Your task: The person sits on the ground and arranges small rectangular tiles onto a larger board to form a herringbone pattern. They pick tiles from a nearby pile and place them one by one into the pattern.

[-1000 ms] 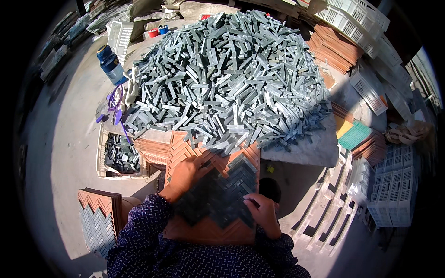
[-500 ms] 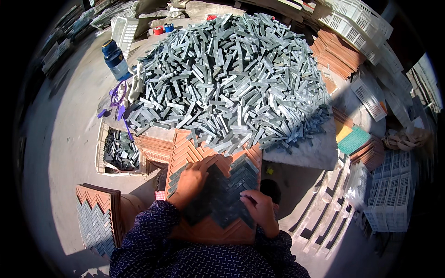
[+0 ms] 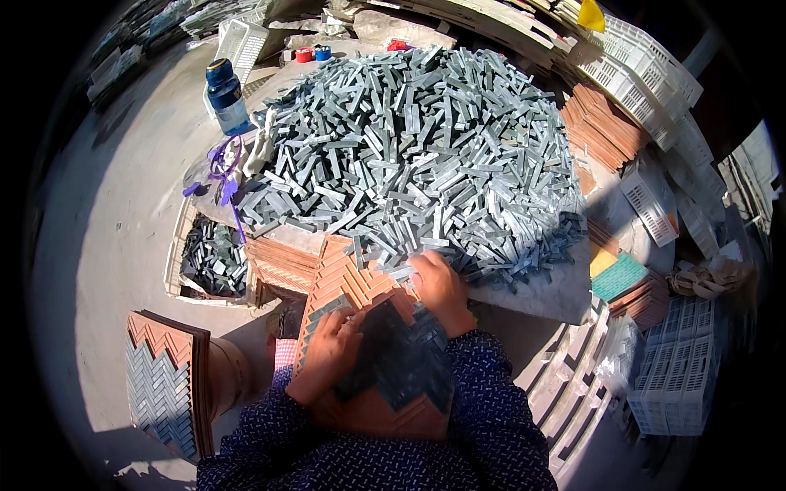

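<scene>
A ribbed orange tray (image 3: 334, 268) lies before me, its zigzag slots partly filled with dark grey stone strips (image 3: 385, 348) in a herringbone pattern. Over its left side rests my left hand (image 3: 329, 353), fingers bent and drawn together at the laid strips; whatever is under the fingertips is hidden. My right hand (image 3: 442, 288) reaches the near edge of a big heap of loose grey stone strips (image 3: 409, 155). Its thumb and fingers close at a pale strip (image 3: 399, 272) there, partly covered by the hand.
At left, a crate of dark strips (image 3: 174, 266) stands near stacked filled trays (image 3: 160, 385). A blue bottle (image 3: 227, 102) and purple ribbon (image 3: 225, 168) are beside the heap. On the right are orange trays (image 3: 602, 127), a white pallet (image 3: 565, 385) and white plastic crates (image 3: 675, 368).
My right hand has moved from the tray's right side forward to the heap's near edge. The left hand has shifted slightly down toward me. The whole view has tilted a little.
</scene>
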Demonstrator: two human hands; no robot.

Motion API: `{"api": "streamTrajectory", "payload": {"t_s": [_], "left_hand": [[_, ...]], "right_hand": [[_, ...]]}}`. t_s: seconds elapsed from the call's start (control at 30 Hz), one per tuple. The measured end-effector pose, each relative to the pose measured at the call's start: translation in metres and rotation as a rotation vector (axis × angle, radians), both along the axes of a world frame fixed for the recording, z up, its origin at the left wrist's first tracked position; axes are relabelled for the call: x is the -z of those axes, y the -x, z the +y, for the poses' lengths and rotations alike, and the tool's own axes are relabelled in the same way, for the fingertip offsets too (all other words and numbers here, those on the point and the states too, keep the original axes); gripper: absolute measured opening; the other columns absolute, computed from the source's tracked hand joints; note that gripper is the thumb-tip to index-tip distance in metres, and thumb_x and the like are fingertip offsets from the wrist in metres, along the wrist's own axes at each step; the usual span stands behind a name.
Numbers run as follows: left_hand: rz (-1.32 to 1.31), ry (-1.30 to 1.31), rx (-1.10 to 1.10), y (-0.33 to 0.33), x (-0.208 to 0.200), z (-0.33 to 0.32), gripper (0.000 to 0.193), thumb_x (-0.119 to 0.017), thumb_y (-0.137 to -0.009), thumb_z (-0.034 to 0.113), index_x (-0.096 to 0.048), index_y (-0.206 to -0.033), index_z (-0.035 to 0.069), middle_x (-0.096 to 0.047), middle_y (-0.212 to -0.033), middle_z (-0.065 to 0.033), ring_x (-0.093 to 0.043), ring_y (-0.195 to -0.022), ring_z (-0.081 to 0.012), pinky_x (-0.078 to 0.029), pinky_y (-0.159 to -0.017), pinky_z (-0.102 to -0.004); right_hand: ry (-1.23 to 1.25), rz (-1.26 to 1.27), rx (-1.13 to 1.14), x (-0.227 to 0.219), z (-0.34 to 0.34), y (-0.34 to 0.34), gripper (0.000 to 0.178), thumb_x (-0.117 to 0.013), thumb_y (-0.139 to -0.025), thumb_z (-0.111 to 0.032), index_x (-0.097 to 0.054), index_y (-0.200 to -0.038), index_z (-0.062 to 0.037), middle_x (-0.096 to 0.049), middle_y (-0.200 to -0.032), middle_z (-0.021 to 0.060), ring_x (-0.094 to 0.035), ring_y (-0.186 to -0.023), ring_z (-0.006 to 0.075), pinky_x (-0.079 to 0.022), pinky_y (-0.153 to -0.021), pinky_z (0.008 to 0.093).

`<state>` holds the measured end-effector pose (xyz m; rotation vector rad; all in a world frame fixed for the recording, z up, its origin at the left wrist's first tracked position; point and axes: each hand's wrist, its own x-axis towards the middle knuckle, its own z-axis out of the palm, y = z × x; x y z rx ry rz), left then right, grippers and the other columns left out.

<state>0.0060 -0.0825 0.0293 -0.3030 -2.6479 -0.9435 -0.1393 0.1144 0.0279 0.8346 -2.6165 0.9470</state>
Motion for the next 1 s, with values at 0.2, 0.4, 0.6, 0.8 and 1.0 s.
{"api": "streamTrajectory", "payload": {"t_s": [0.2,0.4,0.6,0.8,1.0], "left_hand": [[-0.128,-0.193,-0.192,-0.043,0.006,-0.05,0.026,-0.064,-0.078,0.001,-0.063,-0.104,0.005,-0.061,-0.102,-0.0113,-0.061,-0.088,-0.0284,-0.051,-0.075,-0.0366],[-0.157,-0.285,-0.252,-0.058,0.021,-0.063,0.023,-0.062,-0.079,-0.002,-0.064,-0.101,0.005,-0.063,-0.097,-0.011,-0.064,-0.077,-0.0232,-0.053,-0.067,-0.0316],[-0.167,-0.316,-0.221,-0.055,0.013,-0.059,0.026,-0.064,-0.078,0.001,-0.064,-0.103,0.007,-0.063,-0.102,-0.0126,-0.065,-0.084,-0.031,-0.054,-0.073,-0.0364],[-0.167,-0.364,-0.254,-0.058,0.014,-0.064,0.022,-0.064,-0.078,0.0,-0.065,-0.099,0.005,-0.064,-0.097,-0.0118,-0.065,-0.084,-0.0302,-0.054,-0.072,-0.0352],[-0.188,-0.412,-0.279,-0.06,0.019,-0.069,0.018,-0.064,-0.079,-0.001,-0.066,-0.096,0.004,-0.065,-0.094,-0.011,-0.065,-0.083,-0.0292,-0.054,-0.071,-0.0343]], "right_hand": [[-0.183,-0.046,-0.025,0.009,0.008,-0.019,0.009,-0.061,-0.077,-0.01,-0.059,-0.084,-0.0048,-0.058,-0.084,0.0128,-0.059,-0.078,0.0324,-0.046,-0.066,0.0444],[-0.292,-0.027,-0.012,0.007,-0.008,-0.067,0.011,-0.065,-0.081,-0.014,-0.059,-0.086,-0.0067,-0.057,-0.077,0.0113,-0.059,-0.074,0.0317,-0.046,-0.063,0.0424],[-0.115,-0.09,-0.018,-0.007,-0.021,-0.056,0.016,-0.065,-0.081,-0.013,-0.061,-0.093,-0.0032,-0.06,-0.083,0.0148,-0.059,-0.076,0.0345,-0.048,-0.065,0.0406],[-0.115,-0.356,-0.179,0.006,-0.023,-0.023,0.019,-0.065,-0.077,-0.011,-0.06,-0.094,-0.0033,-0.059,-0.085,0.0178,-0.058,-0.08,0.0389,-0.046,-0.068,0.0455],[-0.166,-0.395,-0.159,-0.004,-0.02,-0.023,0.015,-0.064,-0.078,-0.013,-0.06,-0.09,-0.0039,-0.059,-0.085,0.017,-0.058,-0.079,0.0389,-0.046,-0.066,0.044]]}}
